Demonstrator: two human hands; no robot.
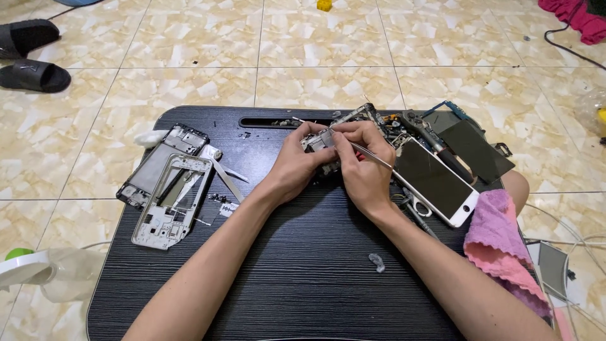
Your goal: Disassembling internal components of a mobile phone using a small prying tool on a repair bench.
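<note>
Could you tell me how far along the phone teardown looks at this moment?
Done: two bare phone frames lie stripped at the left, and a white-framed screen lies detached at the right. In hand: the left hand steadies a small phone part while the right hand works it with a thin metal tool. Left: loose parts lie unsorted.

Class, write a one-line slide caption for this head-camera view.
Left hand steadies a small phone part while right hand works it with tweezers over a dark lap desk.

A home floor: marbled tiles (328, 44), slippers (31, 57), low lap desk (303, 278).
</note>
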